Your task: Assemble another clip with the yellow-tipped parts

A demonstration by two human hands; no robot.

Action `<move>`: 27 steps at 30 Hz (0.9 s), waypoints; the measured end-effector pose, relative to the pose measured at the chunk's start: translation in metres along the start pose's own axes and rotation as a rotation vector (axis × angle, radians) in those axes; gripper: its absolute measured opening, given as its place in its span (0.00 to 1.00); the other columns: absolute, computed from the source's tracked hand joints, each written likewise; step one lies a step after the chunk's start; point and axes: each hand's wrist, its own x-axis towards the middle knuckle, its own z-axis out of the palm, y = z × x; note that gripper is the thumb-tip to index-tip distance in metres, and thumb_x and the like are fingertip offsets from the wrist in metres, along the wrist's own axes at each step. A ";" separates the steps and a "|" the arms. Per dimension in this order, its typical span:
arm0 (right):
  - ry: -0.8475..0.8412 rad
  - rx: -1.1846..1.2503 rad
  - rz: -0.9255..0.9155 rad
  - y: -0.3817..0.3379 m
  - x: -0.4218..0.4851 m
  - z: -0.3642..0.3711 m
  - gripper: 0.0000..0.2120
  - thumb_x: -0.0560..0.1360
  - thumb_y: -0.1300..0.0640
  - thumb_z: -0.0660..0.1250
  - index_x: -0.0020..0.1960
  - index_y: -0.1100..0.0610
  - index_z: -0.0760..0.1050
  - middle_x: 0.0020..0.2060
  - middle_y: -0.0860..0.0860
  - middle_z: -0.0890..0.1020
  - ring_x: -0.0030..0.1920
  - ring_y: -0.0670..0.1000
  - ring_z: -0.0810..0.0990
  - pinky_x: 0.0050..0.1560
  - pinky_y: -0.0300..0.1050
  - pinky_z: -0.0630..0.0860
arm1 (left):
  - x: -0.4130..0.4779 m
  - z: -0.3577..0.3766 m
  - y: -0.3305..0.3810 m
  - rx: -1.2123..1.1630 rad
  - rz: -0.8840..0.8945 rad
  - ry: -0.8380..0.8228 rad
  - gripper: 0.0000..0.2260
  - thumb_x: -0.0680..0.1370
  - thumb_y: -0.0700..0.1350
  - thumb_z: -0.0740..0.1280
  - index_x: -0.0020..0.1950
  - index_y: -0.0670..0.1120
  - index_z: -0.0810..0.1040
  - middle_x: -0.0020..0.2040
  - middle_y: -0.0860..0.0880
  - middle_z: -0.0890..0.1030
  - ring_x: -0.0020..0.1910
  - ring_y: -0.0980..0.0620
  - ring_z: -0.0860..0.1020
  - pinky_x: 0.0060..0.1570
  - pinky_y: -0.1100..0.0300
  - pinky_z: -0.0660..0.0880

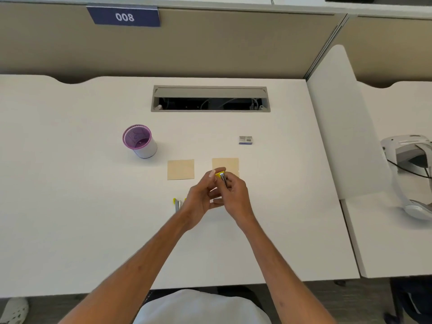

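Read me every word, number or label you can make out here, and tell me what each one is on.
"008": white digits on the blue sign fixed to the partition.
Small box on the desk: printed label, too small and blurred to read.
Yellow stapler in the hands, the two notes, the purple cup: no text visible.

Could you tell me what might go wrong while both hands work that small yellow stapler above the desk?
The yellow stapler is small and held only by the fingertips of the left hand and right hand; it could slip and drop onto the tan note below. Fingers sit close to its metal part, so a pinch seems possible. The left wrist lies near the loose yellow-and-metal pieces and could knock them.
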 end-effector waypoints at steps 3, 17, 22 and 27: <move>0.023 0.004 -0.010 0.003 -0.002 0.001 0.09 0.86 0.49 0.68 0.51 0.52 0.81 0.42 0.54 0.88 0.43 0.57 0.90 0.44 0.62 0.89 | -0.002 0.000 -0.003 0.022 0.017 -0.023 0.21 0.88 0.61 0.62 0.77 0.52 0.77 0.67 0.42 0.83 0.63 0.44 0.81 0.60 0.50 0.83; 0.029 0.077 -0.007 0.011 -0.009 0.002 0.10 0.88 0.53 0.65 0.63 0.54 0.83 0.44 0.54 0.89 0.43 0.54 0.90 0.42 0.48 0.88 | -0.006 0.005 -0.014 0.125 0.080 -0.019 0.21 0.89 0.62 0.60 0.76 0.53 0.79 0.62 0.43 0.85 0.59 0.49 0.83 0.63 0.49 0.82; 0.010 0.058 -0.002 0.014 -0.008 -0.001 0.09 0.87 0.53 0.66 0.59 0.55 0.83 0.42 0.56 0.88 0.43 0.56 0.90 0.44 0.53 0.89 | -0.005 0.002 -0.019 0.088 0.069 -0.028 0.22 0.88 0.63 0.61 0.77 0.53 0.77 0.68 0.42 0.84 0.65 0.47 0.84 0.66 0.48 0.81; 0.081 -0.242 -0.059 0.024 -0.005 -0.006 0.11 0.83 0.45 0.73 0.56 0.52 0.83 0.45 0.50 0.83 0.44 0.48 0.82 0.45 0.41 0.78 | -0.001 -0.002 -0.022 0.165 0.070 0.033 0.23 0.88 0.66 0.59 0.79 0.59 0.76 0.72 0.50 0.84 0.72 0.51 0.82 0.72 0.46 0.78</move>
